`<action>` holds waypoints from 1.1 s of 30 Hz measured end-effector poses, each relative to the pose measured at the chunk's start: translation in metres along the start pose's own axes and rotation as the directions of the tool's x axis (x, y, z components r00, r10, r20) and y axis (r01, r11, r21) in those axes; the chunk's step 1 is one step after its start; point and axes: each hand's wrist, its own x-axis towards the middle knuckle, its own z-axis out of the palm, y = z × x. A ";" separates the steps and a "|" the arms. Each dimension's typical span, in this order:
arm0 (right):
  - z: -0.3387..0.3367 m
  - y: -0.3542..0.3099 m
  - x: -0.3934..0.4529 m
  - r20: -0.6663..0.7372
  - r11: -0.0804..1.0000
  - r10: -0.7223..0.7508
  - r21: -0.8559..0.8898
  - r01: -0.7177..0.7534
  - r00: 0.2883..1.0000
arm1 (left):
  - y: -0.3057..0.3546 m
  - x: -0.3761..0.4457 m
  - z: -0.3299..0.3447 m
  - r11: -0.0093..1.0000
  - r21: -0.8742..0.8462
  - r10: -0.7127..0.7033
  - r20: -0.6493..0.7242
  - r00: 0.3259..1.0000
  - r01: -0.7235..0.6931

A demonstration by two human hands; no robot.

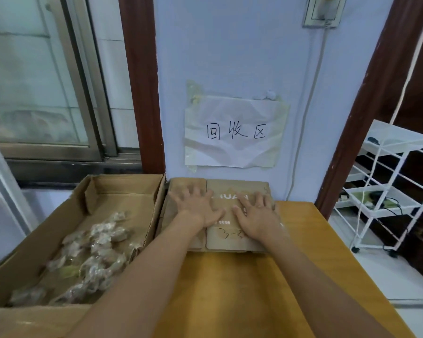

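A flattened brown cardboard box (230, 237) lies on the far end of the wooden table (242, 289), against the wall. My left hand (198, 206) presses flat on its left half with fingers spread. My right hand (257, 213) presses flat on its right half, fingers also straight and spread. Printed letters and a handwritten mark show between and below my hands.
A large open cardboard box (122, 191) holding several crumpled clear tape wads (93, 250) sits on the left. A taped paper sign (235, 132) hangs on the wall above. A white wire rack cart (386, 189) stands at the right beside a dark door frame.
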 end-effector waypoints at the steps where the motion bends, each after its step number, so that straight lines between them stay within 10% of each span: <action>1: 0.001 -0.001 -0.002 0.000 1.000 0.000 -0.005 0.000 1.000 | -0.003 0.001 0.009 0.998 -0.063 -0.001 -0.002 1.000 0.001; 33: 0.004 -0.004 0.001 0.002 0.999 0.028 -0.025 -0.028 1.000 | -0.004 0.002 0.032 0.991 -0.132 -0.020 -0.123 0.992 0.004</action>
